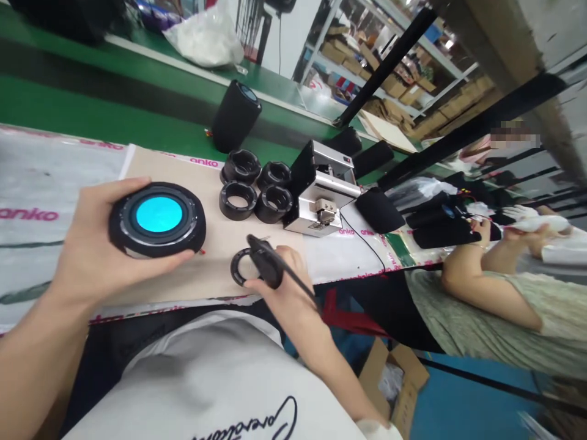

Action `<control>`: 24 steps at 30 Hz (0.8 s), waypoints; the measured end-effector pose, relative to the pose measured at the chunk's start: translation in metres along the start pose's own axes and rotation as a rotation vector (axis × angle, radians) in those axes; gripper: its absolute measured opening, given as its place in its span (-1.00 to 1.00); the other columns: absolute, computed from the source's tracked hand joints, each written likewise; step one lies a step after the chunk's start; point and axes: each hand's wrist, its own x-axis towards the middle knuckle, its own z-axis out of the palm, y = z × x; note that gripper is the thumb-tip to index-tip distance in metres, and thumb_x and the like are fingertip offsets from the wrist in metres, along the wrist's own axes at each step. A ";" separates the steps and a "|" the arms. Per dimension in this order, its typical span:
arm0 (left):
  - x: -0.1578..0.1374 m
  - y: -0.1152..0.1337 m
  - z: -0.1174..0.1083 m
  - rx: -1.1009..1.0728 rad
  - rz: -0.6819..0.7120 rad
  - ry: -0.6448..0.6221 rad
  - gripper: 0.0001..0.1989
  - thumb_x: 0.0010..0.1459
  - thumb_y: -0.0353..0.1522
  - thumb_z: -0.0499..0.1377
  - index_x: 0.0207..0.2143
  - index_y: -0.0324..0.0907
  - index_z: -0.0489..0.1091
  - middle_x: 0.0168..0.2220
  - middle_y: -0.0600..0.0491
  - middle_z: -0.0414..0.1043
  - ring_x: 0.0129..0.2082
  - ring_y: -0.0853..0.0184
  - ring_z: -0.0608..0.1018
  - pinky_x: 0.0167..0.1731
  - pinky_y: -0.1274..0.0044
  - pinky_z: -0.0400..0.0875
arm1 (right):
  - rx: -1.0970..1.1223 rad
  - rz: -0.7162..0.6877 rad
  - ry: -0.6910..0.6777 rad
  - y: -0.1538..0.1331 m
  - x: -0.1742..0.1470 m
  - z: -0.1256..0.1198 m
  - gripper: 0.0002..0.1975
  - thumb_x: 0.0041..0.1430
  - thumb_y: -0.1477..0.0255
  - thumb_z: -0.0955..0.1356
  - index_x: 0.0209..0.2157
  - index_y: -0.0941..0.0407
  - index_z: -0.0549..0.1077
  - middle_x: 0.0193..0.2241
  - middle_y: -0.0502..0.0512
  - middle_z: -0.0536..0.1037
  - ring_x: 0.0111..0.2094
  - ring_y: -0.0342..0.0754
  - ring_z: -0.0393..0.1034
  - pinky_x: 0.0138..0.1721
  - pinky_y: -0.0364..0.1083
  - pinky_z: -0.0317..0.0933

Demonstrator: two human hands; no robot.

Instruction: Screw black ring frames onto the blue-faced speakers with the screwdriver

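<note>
My left hand [87, 244] is wrapped round a black cylindrical speaker [195, 223], its round end facing up with a bright cyan disc inside a glossy ring. The speaker is over a beige board [211, 238] on the bench. My right hand [291, 278] is closed round a black corded electric screwdriver [268, 266]; its cord passes over the hand toward my body. Just left of that hand, a black plastic ring [237, 269] is partly hidden by the tool and my fingers; I cannot tell whether they touch it.
Several black ring-shaped parts [237, 200] stand behind the board's middle, beside a silver screw feeder [316, 198]. Another black speaker [236, 116] stands upright on the green bench [183, 116]. At right, a co-worker's hands [481, 232] handle similar cylinders. An open carton [408, 391] sits below.
</note>
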 end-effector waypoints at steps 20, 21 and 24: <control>0.001 -0.001 0.001 0.030 0.145 -0.007 0.10 -0.10 -0.03 0.53 0.35 -0.50 0.35 0.26 -0.41 0.43 0.23 -0.17 0.57 0.29 0.08 0.48 | 0.007 0.002 -0.099 0.009 0.000 0.014 -0.50 0.21 0.51 0.54 0.15 0.01 0.48 0.38 0.13 0.39 0.18 0.25 0.55 0.22 0.32 0.52; 0.001 -0.002 0.001 0.032 0.151 -0.008 0.11 -0.09 0.00 0.53 0.35 -0.49 0.34 0.26 -0.41 0.43 0.23 -0.17 0.57 0.29 0.07 0.48 | 0.019 -0.018 -0.102 0.013 0.002 0.007 -0.50 0.22 0.56 0.51 0.17 0.00 0.47 0.45 0.09 0.32 0.25 0.21 0.51 0.29 0.27 0.49; 0.001 -0.005 0.002 0.026 0.195 0.003 0.15 -0.08 0.12 0.52 0.36 -0.45 0.34 0.25 -0.39 0.44 0.21 -0.14 0.58 0.26 0.08 0.50 | 0.038 -0.027 -0.076 0.024 0.007 -0.007 -0.45 0.25 0.56 0.47 0.23 -0.03 0.45 0.57 0.00 0.06 0.37 0.12 0.40 0.41 0.17 0.38</control>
